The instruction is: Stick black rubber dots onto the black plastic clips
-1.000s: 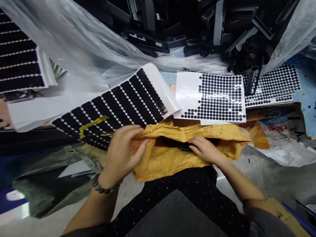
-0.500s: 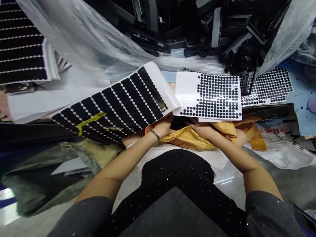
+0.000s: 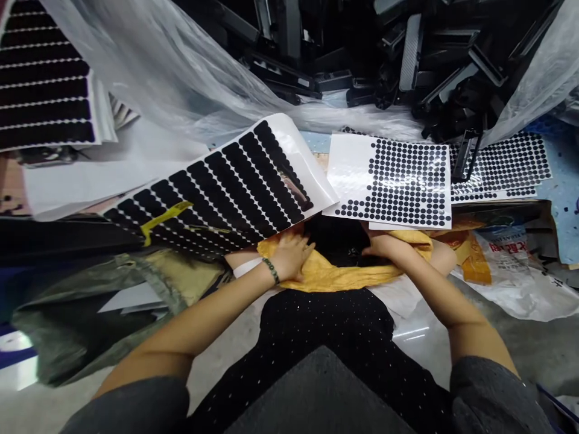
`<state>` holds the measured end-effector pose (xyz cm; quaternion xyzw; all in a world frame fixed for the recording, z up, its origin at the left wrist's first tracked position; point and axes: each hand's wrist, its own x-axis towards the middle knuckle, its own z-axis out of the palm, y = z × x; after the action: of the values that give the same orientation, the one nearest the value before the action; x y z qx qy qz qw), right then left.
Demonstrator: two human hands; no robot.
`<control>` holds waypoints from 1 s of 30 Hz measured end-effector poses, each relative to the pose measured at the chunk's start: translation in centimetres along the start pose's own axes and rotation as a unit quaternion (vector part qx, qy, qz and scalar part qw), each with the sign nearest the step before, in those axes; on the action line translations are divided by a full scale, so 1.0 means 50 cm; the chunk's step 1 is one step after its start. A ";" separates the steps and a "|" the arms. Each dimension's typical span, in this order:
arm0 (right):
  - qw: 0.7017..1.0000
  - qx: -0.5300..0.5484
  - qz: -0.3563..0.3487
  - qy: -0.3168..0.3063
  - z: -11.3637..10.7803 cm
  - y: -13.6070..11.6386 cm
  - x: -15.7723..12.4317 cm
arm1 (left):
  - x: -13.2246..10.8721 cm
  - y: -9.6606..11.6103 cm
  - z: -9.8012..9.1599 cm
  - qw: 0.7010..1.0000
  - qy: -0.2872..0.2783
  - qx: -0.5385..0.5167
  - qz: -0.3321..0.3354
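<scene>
A yellow cloth bag (image 3: 344, 278) lies across my lap with its mouth spread wide. The inside is dark, and black contents (image 3: 339, 241) show only faintly. My left hand (image 3: 289, 256), a beaded bracelet at its wrist, rests on the bag's left rim with fingers stretched over the cloth. My right hand (image 3: 384, 246) is at the right side of the mouth, thumb apart from the fingers, whose tips are partly hidden in shadow. Above the left hand lies a sheet of black round stickers in strips (image 3: 226, 187). A white sheet of small black dots (image 3: 402, 181) overhangs the opening.
Black plastic parts (image 3: 384, 66) are heaped at the back behind clear plastic film (image 3: 194, 66). More sticker sheets (image 3: 45, 90) are stacked at the far left. A green sack (image 3: 90, 325) with white papers stands at left. A printed plastic bag (image 3: 511, 259) hangs at right.
The bag's mouth has opened wider and its front edge has come towards me. My left hand has moved down and left on the rim; my right hand has shifted slightly right and down.
</scene>
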<state>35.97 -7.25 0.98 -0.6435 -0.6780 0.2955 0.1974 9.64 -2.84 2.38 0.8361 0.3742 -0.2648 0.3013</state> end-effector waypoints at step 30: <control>0.965 0.251 -0.073 0.028 0.037 -0.314 0.189 | -0.176 -0.192 -0.319 0.788 0.509 -0.342 0.057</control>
<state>22.02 1.88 8.78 -0.5303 -0.6210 0.4230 0.3927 0.47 9.41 16.13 0.7117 0.4913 0.3619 0.3481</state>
